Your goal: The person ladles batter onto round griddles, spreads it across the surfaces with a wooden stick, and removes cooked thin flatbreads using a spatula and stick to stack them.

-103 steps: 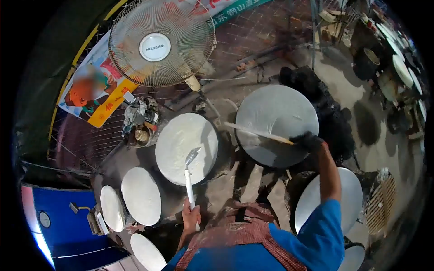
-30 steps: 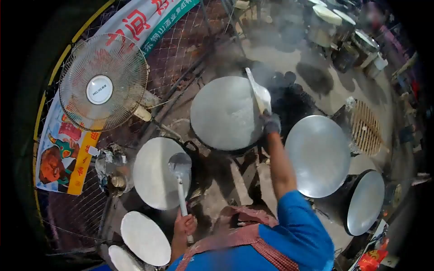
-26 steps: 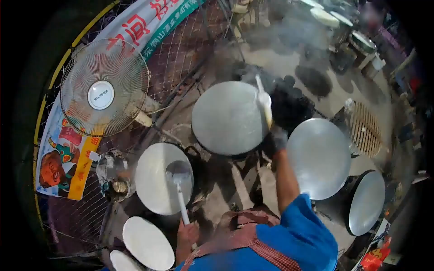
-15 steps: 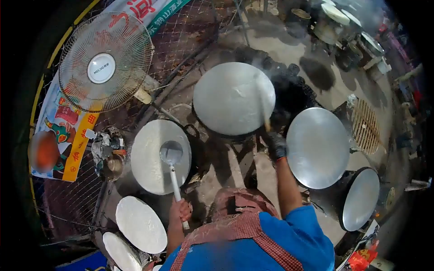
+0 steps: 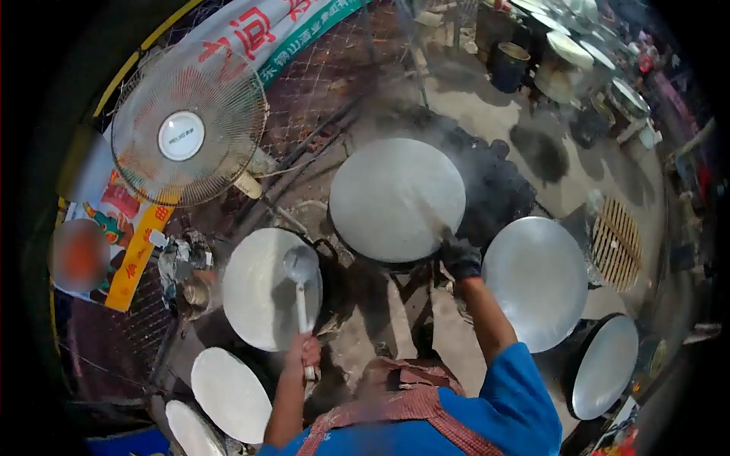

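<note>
My left hand (image 5: 306, 350) grips the pale handle of a ladle (image 5: 302, 264). The ladle's bowl lies over the right side of a large round pot (image 5: 255, 292) filled with whitish liquid. My right hand (image 5: 461, 258), in a dark glove, is closed round a wooden-ended stick (image 5: 444, 230) at the near right edge of the middle pot (image 5: 380, 201). That pot holds greyish liquid; the stick's far part is blurred over its surface, so the tip's shape cannot be made out.
Two shiny round surfaces (image 5: 534, 285) (image 5: 606, 367) stand at right, and white-filled pots (image 5: 232, 395) at lower left. A fan (image 5: 181, 135) stands at upper left before a wire fence. Dark coal-like lumps (image 5: 494, 182) lie behind the middle pot. A slatted grate (image 5: 616, 245) is farther right.
The view has tilted, so most things sit lower. The ladle has shifted toward its pot's right edge. My right hand has moved slightly forward along the middle pot with the stick.
</note>
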Action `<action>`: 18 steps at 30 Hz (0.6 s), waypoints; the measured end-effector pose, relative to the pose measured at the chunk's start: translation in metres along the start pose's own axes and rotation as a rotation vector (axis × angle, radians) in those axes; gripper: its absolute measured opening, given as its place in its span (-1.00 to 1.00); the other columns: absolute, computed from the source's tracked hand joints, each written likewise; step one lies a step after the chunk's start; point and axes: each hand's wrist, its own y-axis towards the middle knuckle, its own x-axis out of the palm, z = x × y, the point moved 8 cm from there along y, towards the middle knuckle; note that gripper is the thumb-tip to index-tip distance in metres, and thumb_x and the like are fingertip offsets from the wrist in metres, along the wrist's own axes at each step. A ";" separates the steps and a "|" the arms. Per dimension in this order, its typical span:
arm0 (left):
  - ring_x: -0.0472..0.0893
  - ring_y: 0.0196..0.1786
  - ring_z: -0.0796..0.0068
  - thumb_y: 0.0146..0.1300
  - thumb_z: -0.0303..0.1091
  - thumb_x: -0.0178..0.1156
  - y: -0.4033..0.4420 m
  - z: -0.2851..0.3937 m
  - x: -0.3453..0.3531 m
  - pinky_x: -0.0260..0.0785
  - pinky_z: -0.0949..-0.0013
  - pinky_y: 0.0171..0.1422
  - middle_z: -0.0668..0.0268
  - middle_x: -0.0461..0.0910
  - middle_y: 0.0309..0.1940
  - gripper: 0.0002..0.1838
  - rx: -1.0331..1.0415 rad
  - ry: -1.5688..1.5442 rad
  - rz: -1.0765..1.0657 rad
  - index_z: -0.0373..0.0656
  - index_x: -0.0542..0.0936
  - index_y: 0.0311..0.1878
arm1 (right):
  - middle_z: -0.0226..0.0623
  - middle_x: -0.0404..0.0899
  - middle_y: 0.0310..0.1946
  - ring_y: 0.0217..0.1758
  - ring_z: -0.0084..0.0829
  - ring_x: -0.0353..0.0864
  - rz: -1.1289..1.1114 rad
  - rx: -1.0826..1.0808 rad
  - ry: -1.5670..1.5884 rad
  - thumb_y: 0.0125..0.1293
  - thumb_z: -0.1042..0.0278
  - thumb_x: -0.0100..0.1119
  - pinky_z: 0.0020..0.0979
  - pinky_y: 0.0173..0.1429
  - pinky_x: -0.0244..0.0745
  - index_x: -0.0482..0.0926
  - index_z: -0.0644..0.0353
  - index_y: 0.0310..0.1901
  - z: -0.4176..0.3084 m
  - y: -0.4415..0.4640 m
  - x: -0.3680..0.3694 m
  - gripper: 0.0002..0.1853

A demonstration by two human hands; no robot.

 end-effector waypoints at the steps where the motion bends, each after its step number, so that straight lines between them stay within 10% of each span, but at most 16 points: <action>1: 0.05 -0.89 0.63 0.23 -0.15 -0.17 0.014 0.004 -0.002 -0.11 0.54 -0.87 0.48 0.05 -0.90 -0.63 -0.015 0.127 -0.103 0.00 0.23 -0.71 | 0.02 0.50 -0.29 -0.18 -0.01 0.47 -0.001 -0.027 0.002 0.15 -0.16 -0.22 -0.19 -0.15 0.36 0.48 0.06 -0.14 -0.008 -0.019 -0.011 -0.50; 6: 0.10 -0.85 0.66 0.20 -0.35 -0.08 0.061 0.041 0.051 -0.09 0.56 -0.86 0.48 0.12 -0.78 -0.83 0.045 -0.108 -0.060 0.15 0.26 -0.16 | -0.02 0.52 -0.38 -0.29 -0.03 0.49 -0.017 0.063 -0.008 0.08 0.15 -0.11 -0.14 -0.26 0.39 0.49 0.02 -0.19 -0.013 -0.057 -0.084 -0.70; 8: 0.12 -0.84 0.65 0.17 -0.39 -0.04 0.074 0.055 0.096 -0.12 0.53 -0.85 0.47 0.11 -0.79 -0.80 0.123 0.022 -0.102 0.14 0.15 -0.29 | 0.01 0.50 -0.30 -0.22 0.00 0.47 0.045 0.124 0.152 0.13 -0.10 -0.13 -0.12 -0.22 0.37 0.47 0.04 -0.14 0.032 -0.054 -0.022 -0.56; 14: 0.12 -0.82 0.65 0.14 -0.50 -0.04 0.111 0.050 0.146 -0.07 0.53 -0.82 0.47 0.11 -0.77 -0.78 0.176 0.027 -0.062 0.06 0.15 -0.31 | -0.09 0.51 -0.48 -0.41 -0.05 0.48 0.152 -0.028 -0.090 0.10 0.19 -0.04 -0.16 -0.40 0.37 0.46 0.05 -0.14 -0.034 -0.110 -0.094 -0.71; 18: 0.14 -0.77 0.63 0.11 -0.42 0.00 0.131 0.034 0.173 -0.05 0.51 -0.77 0.42 0.11 -0.72 -0.75 0.264 0.207 -0.038 0.05 0.10 -0.32 | -0.18 0.50 -0.54 -0.48 -0.16 0.49 0.402 -0.230 -0.132 0.15 0.23 -0.08 -0.20 -0.44 0.37 0.46 0.02 -0.11 -0.007 -0.109 0.012 -0.72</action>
